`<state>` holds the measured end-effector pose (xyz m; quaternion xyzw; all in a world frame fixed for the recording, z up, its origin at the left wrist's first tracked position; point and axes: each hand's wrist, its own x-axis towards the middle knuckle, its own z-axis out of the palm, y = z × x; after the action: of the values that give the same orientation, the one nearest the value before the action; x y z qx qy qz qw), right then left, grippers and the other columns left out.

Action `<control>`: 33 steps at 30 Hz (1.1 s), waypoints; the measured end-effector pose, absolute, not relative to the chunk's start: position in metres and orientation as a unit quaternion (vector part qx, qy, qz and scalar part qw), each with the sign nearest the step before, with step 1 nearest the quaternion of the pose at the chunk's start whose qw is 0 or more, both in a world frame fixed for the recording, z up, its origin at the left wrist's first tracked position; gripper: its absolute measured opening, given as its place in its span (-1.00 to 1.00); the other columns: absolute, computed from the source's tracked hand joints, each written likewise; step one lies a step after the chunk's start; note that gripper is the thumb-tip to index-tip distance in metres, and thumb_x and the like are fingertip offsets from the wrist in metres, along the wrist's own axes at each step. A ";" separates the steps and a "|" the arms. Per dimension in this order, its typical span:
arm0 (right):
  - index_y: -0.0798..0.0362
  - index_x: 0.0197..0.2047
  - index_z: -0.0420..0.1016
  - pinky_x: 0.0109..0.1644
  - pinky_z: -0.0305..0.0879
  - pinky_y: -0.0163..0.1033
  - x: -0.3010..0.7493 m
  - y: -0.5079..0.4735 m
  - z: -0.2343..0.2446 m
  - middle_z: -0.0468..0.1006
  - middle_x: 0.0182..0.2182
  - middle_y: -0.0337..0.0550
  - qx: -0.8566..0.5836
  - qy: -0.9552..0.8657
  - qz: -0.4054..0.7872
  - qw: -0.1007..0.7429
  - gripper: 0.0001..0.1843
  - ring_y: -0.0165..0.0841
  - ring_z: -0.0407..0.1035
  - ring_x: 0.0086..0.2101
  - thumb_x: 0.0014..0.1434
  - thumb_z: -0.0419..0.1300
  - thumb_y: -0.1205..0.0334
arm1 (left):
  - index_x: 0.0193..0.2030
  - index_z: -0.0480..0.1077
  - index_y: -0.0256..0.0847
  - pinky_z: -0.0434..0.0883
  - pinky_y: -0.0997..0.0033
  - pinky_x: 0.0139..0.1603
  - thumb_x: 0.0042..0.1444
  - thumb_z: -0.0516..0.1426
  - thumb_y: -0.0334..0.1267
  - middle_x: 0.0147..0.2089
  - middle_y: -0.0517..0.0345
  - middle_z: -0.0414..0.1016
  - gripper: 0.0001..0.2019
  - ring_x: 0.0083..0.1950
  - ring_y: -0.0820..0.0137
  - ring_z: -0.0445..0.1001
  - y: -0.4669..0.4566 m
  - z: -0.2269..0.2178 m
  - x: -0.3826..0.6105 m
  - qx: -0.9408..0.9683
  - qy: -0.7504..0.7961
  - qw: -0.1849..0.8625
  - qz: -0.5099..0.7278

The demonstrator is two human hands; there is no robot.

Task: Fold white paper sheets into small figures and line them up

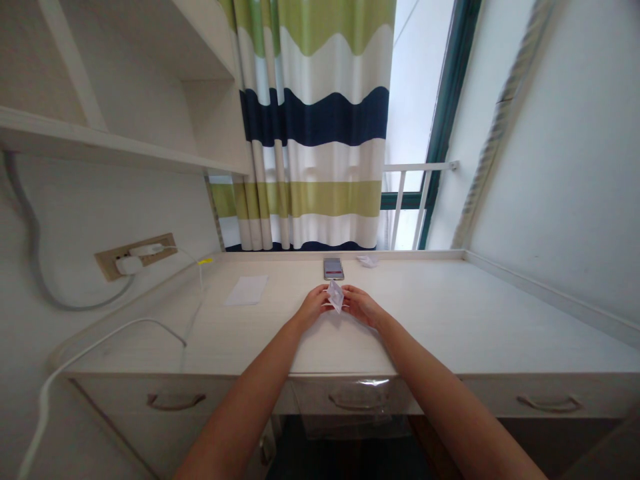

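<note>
Head: folded paper (335,296) between left grip (313,307), right grip (361,306).

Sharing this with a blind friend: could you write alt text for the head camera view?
The left hand and right hand hold a small folded white paper at a white desk. A phone and a flat paper sheet lie beyond them, before a striped green, white and navy curtain.

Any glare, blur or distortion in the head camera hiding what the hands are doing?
Head view: wide-angle distortion bends the desk and walls; the window is washed out; a plastic sheet on the drawer shows a glare streak; the left hand, right hand and folded paper show no glare but look small, so fold details are hard to tell.
</note>
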<state>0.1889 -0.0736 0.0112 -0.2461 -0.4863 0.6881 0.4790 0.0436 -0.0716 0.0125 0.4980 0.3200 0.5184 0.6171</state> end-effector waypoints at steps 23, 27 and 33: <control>0.09 -0.42 0.35 -0.53 0.08 -0.43 0.187 -0.079 0.017 0.39 -0.55 -0.29 -0.298 -0.463 0.681 0.482 -0.85 -0.52 0.26 -0.52 -0.08 0.18 0.21 | -0.40 0.26 -0.24 0.33 0.53 -0.49 -0.13 0.13 -0.17 -0.40 0.14 0.36 -0.79 -0.44 0.49 0.38 -0.072 0.012 0.040 0.492 0.328 0.633 0.500; 0.06 -0.38 0.34 -0.55 0.13 -0.44 0.188 -0.078 0.016 0.42 -0.50 -0.27 -0.303 -0.461 0.678 0.486 -0.84 -0.52 0.30 -0.52 -0.05 0.16 0.17 | -0.40 0.26 -0.25 0.34 0.53 -0.47 -0.13 0.13 -0.19 -0.41 0.14 0.37 -0.81 -0.44 0.50 0.38 -0.071 0.014 0.039 0.477 0.338 0.612 0.532; 0.06 -0.37 0.34 -0.37 0.30 -0.37 0.191 -0.076 0.014 0.46 -0.49 -0.26 -0.296 -0.478 0.656 0.503 -0.77 -0.46 0.39 -0.47 -0.17 0.26 0.27 | -0.40 0.25 -0.26 0.35 0.52 -0.46 -0.09 0.11 -0.23 -0.44 0.14 0.40 -0.84 -0.47 0.51 0.40 -0.070 0.018 0.036 0.439 0.386 0.561 0.586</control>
<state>0.1909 -0.0759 0.0142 -0.2961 -0.4782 0.6562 0.5031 0.0362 -0.0697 0.0183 0.4393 0.3857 0.5862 0.5610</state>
